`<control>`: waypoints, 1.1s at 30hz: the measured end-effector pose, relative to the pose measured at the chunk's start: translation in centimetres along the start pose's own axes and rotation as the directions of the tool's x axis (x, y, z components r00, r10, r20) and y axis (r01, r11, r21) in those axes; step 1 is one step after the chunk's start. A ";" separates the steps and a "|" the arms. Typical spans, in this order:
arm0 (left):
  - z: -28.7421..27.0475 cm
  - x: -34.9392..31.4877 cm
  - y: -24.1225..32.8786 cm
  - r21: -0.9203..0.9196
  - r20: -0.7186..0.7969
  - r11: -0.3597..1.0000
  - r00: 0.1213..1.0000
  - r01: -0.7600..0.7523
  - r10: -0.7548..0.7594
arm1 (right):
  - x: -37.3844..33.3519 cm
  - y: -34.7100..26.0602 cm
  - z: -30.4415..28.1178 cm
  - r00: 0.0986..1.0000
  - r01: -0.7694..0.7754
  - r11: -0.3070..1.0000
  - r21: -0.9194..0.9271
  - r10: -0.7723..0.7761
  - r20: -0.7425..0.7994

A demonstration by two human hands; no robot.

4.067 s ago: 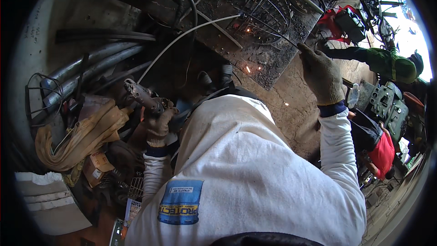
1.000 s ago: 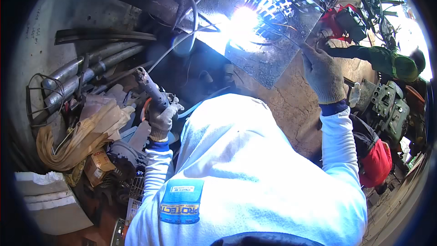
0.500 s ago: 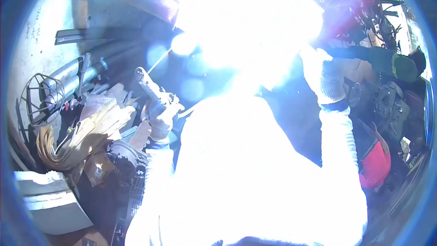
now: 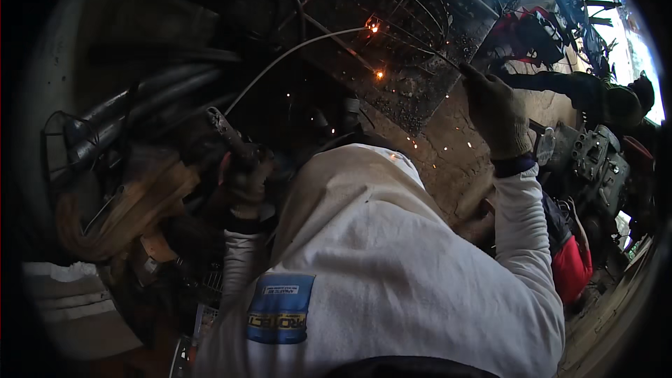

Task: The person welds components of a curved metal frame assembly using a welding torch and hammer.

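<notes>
My gloved left hand [image 4: 248, 178] is closed round the handle of a welding electrode holder [image 4: 227, 129]. A thin welding electrode [image 4: 280, 57] curves from the holder's head toward a glowing orange spot near the top middle. My gloved right hand [image 4: 495, 115], also closed, grips a thin metal rod [image 4: 427, 49] running toward that same spot. Beyond it stands a wire frame [image 4: 420, 3], with several thin bars, over a dark metal plate [image 4: 458, 28]. Another straight bar [image 4: 343, 45] slants below the spot and ends in a second glow. Where the rod joins the frame, if it does, I cannot tell.
Sparks scatter over the brown ground. A person in dark clothing [image 4: 612, 98] reaches in from the right, above a grey metal machine part [image 4: 598, 161]. Something red [image 4: 572, 269] lies lower right. At left are pipes [image 4: 105, 129], a wire cage [image 4: 56, 143] and brown sheeting [image 4: 133, 196].
The blinding white arc light has gone out, leaving small orange glows and sparks. The wire frame and plate now show. Both hands stay in nearly the same places.
</notes>
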State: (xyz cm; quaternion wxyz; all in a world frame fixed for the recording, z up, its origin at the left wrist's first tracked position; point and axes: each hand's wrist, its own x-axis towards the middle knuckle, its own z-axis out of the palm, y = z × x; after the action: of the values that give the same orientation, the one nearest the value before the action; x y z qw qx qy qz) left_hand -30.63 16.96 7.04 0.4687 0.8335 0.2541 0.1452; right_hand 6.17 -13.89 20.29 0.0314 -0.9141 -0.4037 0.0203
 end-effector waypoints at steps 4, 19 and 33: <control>0.3 -0.1 -0.2 -0.219 0.087 0.920 0.946 0.324 -0.312 | 0.0 0.5 0.5 1.000 0.026 0.999 0.032 -0.026 -0.009; 0.5 -0.1 -1.1 -0.247 0.121 0.940 0.970 0.236 -0.212 | 0.0 0.0 -0.7 0.994 -0.039 0.999 -0.003 0.039 0.098; 0.2 1.2 1.6 -0.324 0.164 0.840 0.900 0.435 -0.403 | 0.0 0.1 -0.2 0.997 0.056 0.998 -0.015 -0.056 -0.045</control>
State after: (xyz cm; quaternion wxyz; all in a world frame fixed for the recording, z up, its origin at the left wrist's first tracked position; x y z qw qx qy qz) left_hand -29.07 16.84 8.30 0.6416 0.6655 0.3787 0.0449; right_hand 6.26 -13.93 20.43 0.0349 -0.9029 -0.4285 -0.0039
